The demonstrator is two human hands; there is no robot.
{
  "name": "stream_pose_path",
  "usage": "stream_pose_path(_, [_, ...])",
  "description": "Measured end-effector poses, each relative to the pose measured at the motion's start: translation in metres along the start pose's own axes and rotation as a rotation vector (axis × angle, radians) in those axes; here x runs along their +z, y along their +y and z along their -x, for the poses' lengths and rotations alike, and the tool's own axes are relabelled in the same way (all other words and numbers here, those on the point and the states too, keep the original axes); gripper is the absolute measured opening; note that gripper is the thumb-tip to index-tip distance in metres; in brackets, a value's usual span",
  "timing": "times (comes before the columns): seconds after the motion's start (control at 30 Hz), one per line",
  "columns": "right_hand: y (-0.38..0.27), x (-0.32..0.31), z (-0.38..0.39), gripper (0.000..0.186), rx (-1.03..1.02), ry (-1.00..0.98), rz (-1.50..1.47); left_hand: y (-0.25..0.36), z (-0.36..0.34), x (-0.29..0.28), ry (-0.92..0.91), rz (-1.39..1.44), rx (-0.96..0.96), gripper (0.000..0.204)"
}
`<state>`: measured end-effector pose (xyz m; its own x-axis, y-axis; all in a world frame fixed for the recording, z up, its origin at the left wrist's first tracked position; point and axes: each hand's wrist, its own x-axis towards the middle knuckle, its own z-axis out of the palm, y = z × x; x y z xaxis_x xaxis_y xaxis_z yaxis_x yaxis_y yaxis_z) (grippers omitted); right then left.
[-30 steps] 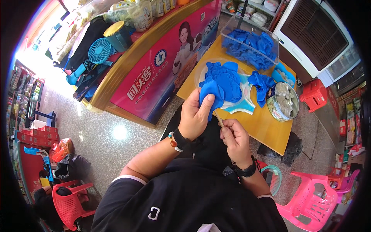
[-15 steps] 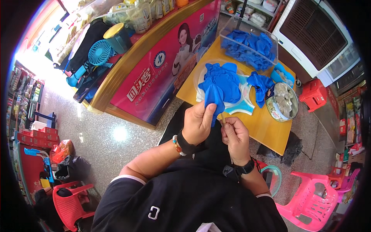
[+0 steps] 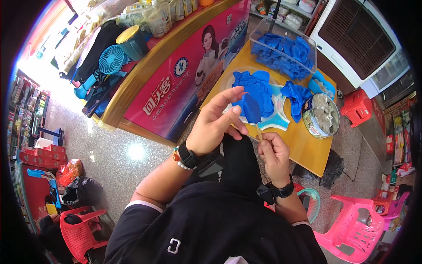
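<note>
Now left fingers [image 3: 225, 97] wider apart than before

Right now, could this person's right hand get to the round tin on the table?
Probably yes: I see nothing blocking the tabletop between the right hand and the round tin. That hand pinches a thin stick, though, so it may need freeing first.

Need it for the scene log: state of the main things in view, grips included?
Left grip: open, fingers spread; contact with the blue piece unclear.
Right grip: closed on the stick.
Stick: held, slanting upward.
Blue piece: curved, at the stick's upper end.
Blue pile: overlapping layers.
Clear bin: uncovered, holding blue pieces.
Round tin: uncovered, holding pale contents.
Canister: yellow lid on.
Fan: running or not, cannot tell.
</note>
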<state>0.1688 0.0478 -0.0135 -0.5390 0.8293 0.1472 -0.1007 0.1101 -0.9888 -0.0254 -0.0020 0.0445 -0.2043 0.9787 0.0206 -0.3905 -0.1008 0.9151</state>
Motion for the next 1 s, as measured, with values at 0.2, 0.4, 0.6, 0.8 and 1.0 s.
stream_pose_path(0.2, [-0.005, -0.001, 0.002, 0.017, 0.091, -0.108, -0.142, -0.001, -0.008, -0.007, -0.095, 0.139, 0.089, 0.042])
stream_pose_path(0.4, [-0.004, 0.001, 0.002, 0.020, 0.149, -0.161, -0.273, -0.012, -0.011, -0.014, -0.150, 0.150, 0.019, 0.029])
stream_pose_path(0.6, [-0.003, 0.005, 0.003, 0.020, 0.150, -0.153, -0.280, -0.026, -0.007, -0.005, 0.019, 0.200, 0.083, 0.025])
stream_pose_path(0.8, [-0.001, 0.006, 0.005, 0.019, 0.215, -0.150, -0.532, -0.022, -0.005, 0.010, 0.074, 0.199, 0.115, 0.017])
stream_pose_path(1.0, [-0.001, 0.011, 0.003, 0.017, 0.068, -0.005, -0.199, -0.028, 0.001, 0.017, 0.099, 0.050, 0.229, 0.015])
